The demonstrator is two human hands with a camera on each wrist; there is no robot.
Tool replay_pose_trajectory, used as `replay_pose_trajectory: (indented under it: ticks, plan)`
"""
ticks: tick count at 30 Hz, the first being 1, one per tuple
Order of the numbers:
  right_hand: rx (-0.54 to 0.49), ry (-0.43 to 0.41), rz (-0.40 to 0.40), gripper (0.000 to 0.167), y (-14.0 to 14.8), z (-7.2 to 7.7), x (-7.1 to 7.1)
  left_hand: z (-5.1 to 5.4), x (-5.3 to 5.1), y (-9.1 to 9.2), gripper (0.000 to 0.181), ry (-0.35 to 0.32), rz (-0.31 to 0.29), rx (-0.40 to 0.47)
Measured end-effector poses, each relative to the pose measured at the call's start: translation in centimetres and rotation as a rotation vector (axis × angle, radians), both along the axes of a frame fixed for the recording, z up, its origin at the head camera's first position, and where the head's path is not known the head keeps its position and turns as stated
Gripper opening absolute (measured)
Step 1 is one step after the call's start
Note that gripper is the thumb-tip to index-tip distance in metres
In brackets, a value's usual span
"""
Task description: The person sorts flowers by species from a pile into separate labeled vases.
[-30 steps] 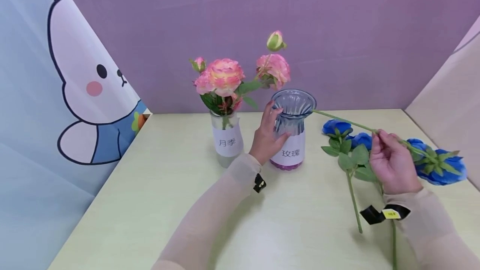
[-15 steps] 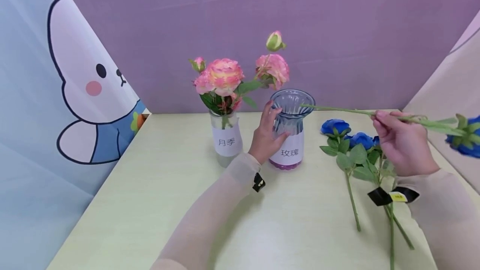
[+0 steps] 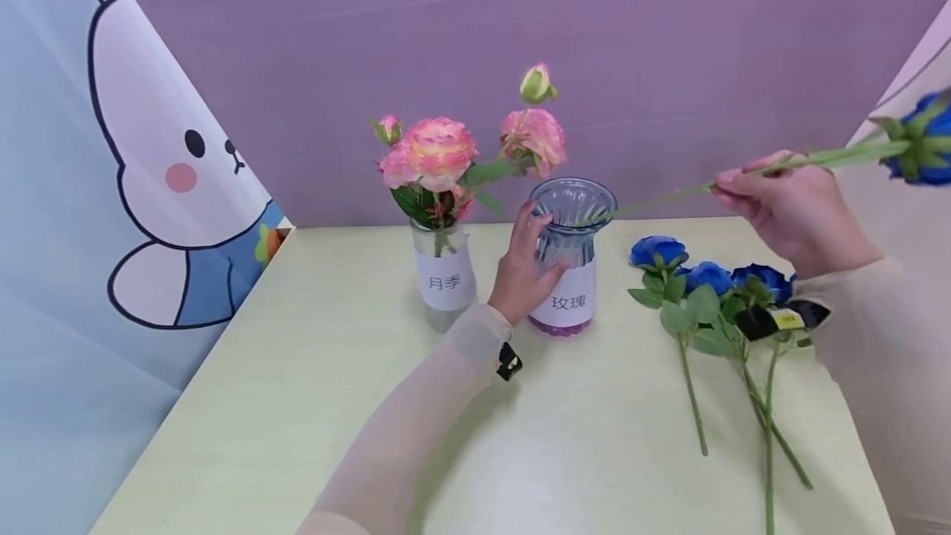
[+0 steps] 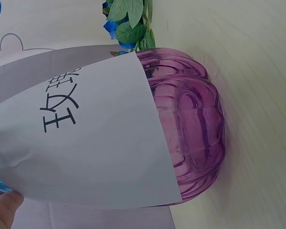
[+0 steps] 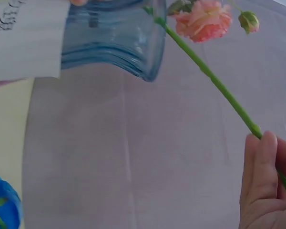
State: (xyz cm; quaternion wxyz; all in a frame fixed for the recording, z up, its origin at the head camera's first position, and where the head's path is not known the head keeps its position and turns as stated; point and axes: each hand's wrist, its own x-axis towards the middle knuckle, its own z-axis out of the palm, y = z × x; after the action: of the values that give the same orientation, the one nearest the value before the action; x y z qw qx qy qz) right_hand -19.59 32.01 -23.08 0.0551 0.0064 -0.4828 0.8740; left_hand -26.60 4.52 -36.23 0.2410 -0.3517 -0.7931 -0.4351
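Observation:
In the head view my left hand (image 3: 522, 275) holds the neck of a blue glass vase (image 3: 568, 248), with fingers at its flared rim and the thumb lower down. The left wrist view shows the vase's purple base (image 4: 195, 121) standing on the table, and a white paper label (image 4: 86, 143) around its side. My right hand (image 3: 806, 213) pinches the green stem of a blue rose (image 3: 924, 143). That rose slants, its bloom up at the right. Its stem end (image 5: 157, 20) lies inside the vase mouth in the right wrist view.
Left of the blue vase stands a clear, labelled vase (image 3: 446, 287) with pink flowers (image 3: 434, 153). Several blue roses (image 3: 707, 277) lie on the table at the right, stems toward the front. A purple cloth (image 3: 334, 89) hangs behind the table (image 3: 297, 403).
The right hand has raised the blue rose's bloom, and the stem end has moved from the vase's rim into its mouth. The left hand keeps its hold on the vase.

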Motion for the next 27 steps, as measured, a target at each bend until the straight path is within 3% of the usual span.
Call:
replay_pose_trajectory:
  ticks: [5, 10, 13, 19, 27]
  plan:
    - [0.303, -0.038, -0.015, 0.015, -1.3, 2.1, -1.2, 0.0, 0.0, -0.1, 0.066, -0.014, 0.001, -0.009]
    - [0.805, -0.044, -0.006, 0.014, -4.1, 3.2, -2.0, 0.0, 0.0, -0.1, 0.066, -0.013, 0.017, -0.016]
    - [1.011, -0.019, 0.017, 0.014, -5.8, 3.6, -2.6, 0.0, 0.0, 0.0, 0.066, -0.021, 0.017, -0.015]
    - [1.187, 0.002, 0.050, 0.020, -8.3, 3.8, -4.0, 0.1, 0.1, 0.0, 0.065, -0.045, 0.025, -0.024]
    - [1.218, -0.017, 0.084, 0.018, -10.0, 3.1, -5.1, 0.2, 0.1, 0.0, 0.064, -0.059, 0.031, -0.036]
